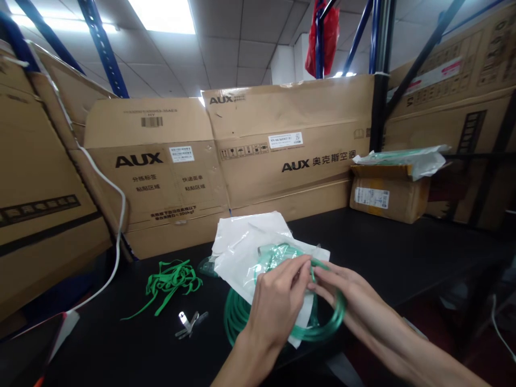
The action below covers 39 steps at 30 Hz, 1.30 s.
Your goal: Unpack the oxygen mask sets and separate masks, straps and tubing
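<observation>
A coil of clear green plastic tubing (322,332) lies in loops at the near middle of the black table. My right hand (342,285) is closed round the coil's right side, its fingers reaching toward my left. Just beside it, my left hand (278,295) has its fingers pinched together at the upper part of the tubing, where both hands' fingertips meet. Exactly what the left fingertips grip is partly hidden. Under and behind the hands are white paper-and-plastic pouches (237,255); something green shows through the clear film (278,253).
Left of the pouches lies a tangle of green elastic strap (171,282), with small metal strips (189,324) nearer me. Large cardboard sheets (173,188) stand along the back. A small carton (387,196) with pouches on top is at back right. A white cable (121,215) hangs at left.
</observation>
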Available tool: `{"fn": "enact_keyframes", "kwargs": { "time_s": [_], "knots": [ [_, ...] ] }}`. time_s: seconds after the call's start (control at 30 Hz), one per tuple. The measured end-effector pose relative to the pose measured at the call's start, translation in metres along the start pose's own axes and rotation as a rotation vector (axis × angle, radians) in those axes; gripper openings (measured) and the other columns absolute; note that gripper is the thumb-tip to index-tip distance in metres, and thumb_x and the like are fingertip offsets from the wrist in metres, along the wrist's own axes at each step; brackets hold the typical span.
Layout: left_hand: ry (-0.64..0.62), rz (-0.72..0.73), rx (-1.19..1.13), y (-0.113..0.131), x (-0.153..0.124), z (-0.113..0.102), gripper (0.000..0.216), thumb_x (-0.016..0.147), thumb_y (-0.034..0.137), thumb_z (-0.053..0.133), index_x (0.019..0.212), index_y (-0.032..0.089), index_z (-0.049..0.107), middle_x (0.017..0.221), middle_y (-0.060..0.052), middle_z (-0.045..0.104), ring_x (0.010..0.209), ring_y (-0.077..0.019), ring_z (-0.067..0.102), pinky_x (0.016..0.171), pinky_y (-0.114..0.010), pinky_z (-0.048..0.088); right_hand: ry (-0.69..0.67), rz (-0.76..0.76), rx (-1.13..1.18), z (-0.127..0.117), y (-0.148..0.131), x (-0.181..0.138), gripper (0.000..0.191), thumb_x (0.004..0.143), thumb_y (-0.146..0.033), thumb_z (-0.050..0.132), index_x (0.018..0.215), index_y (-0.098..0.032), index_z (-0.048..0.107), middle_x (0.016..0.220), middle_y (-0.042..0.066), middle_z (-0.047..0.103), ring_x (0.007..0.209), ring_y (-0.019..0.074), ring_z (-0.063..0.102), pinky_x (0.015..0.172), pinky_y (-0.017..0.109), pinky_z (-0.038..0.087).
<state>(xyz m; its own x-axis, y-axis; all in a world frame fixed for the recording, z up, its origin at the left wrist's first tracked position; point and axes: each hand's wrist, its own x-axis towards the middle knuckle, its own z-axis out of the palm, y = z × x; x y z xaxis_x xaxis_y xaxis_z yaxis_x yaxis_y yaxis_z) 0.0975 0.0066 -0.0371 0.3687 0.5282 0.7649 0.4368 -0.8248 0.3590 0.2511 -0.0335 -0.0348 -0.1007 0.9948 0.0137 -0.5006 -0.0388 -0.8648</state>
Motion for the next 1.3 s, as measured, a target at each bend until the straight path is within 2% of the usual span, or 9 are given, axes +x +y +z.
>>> {"fn": "enact_keyframes", "kwargs": {
  "time_s": [0.1,0.37,0.47,0.63,0.8,0.93,1.1,1.2,1.3],
  "knots": [
    [-0.011,-0.023,-0.012,-0.001,0.0,0.001,0.022,0.1,0.017,0.055,0.115,0.02,0.07,0.109,-0.003,0.077,0.096,-0.0181,0.073,0.087,-0.031,0.06,-0.172,-0.023,-0.218,-0.003,-0.007,0.0,0.038,0.085,-0.03,0.076,0.121,-0.016,0.069,0.1,0.005,0.072,0.085,0.0161,0.067,0.084,0.027,0.054],
    [-0.028,-0.03,-0.018,-0.002,-0.002,0.003,0.025,0.1,0.018,0.054,0.119,0.021,0.07,0.11,-0.002,0.077,0.097,-0.0175,0.074,0.086,-0.03,0.059,-0.25,-0.112,-0.763,-0.012,-0.027,0.01,0.046,0.093,-0.035,0.063,0.136,-0.019,0.058,0.071,0.0,0.07,0.062,0.0145,0.064,0.056,0.021,0.051],
    [-0.028,-0.018,-0.019,-0.002,-0.002,0.002,0.024,0.1,0.018,0.055,0.119,0.02,0.07,0.112,-0.003,0.077,0.099,-0.0188,0.074,0.085,-0.032,0.059,-0.258,0.039,-0.661,-0.017,-0.027,0.012,0.06,0.094,-0.04,0.061,0.147,-0.018,0.044,0.07,0.001,0.07,0.04,0.0114,0.058,0.034,0.017,0.041],
    [0.013,0.009,-0.011,0.0,-0.002,0.003,0.021,0.099,0.018,0.056,0.114,0.02,0.071,0.106,-0.002,0.078,0.09,-0.0184,0.075,0.079,-0.031,0.06,-0.104,0.064,-0.346,-0.022,-0.025,0.011,0.062,0.09,-0.04,0.07,0.144,-0.017,0.049,0.077,0.0,0.066,0.046,0.0101,0.063,0.042,0.02,0.054],
    [0.041,0.02,0.027,0.002,-0.003,0.005,0.02,0.098,0.019,0.058,0.112,0.02,0.072,0.101,-0.002,0.079,0.081,-0.0172,0.075,0.074,-0.029,0.06,-0.024,-0.054,-0.335,-0.021,-0.007,0.012,0.071,0.086,-0.045,0.075,0.144,-0.013,0.049,0.065,0.0,0.066,0.048,0.0142,0.063,0.041,0.023,0.055],
    [0.059,0.017,0.057,0.009,-0.002,0.007,0.02,0.098,0.018,0.057,0.111,0.019,0.072,0.102,-0.003,0.079,0.086,-0.0181,0.075,0.078,-0.029,0.061,0.042,-0.162,-0.48,-0.019,0.007,0.016,0.075,0.09,-0.056,0.063,0.147,-0.012,0.043,0.047,-0.002,0.063,0.028,0.0147,0.053,0.027,0.02,0.041],
    [0.051,0.002,0.131,0.015,0.001,0.008,0.024,0.099,0.021,0.054,0.115,0.019,0.072,0.101,-0.005,0.079,0.081,-0.0202,0.076,0.074,-0.032,0.062,0.102,-0.247,-0.448,-0.005,0.008,0.017,0.071,0.089,-0.055,0.064,0.145,-0.015,0.045,0.047,-0.004,0.061,0.026,0.0123,0.047,0.024,0.018,0.036],
    [0.031,-0.025,0.175,0.014,0.003,0.006,0.025,0.099,0.022,0.053,0.116,0.019,0.072,0.101,-0.004,0.078,0.082,-0.0215,0.076,0.075,-0.035,0.063,-0.011,-0.133,-0.293,-0.001,0.004,0.01,0.061,0.091,-0.047,0.066,0.141,-0.018,0.05,0.067,0.0,0.07,0.042,0.0135,0.059,0.035,0.021,0.048],
    [0.024,-0.061,0.192,0.014,0.003,0.005,0.024,0.1,0.023,0.053,0.114,0.021,0.072,0.097,-0.003,0.078,0.079,-0.021,0.076,0.073,-0.034,0.063,-0.123,0.02,-0.081,-0.006,-0.001,-0.004,0.042,0.092,-0.034,0.068,0.131,-0.019,0.062,0.102,0.008,0.073,0.08,0.0186,0.071,0.065,0.027,0.06]
  ]
}}
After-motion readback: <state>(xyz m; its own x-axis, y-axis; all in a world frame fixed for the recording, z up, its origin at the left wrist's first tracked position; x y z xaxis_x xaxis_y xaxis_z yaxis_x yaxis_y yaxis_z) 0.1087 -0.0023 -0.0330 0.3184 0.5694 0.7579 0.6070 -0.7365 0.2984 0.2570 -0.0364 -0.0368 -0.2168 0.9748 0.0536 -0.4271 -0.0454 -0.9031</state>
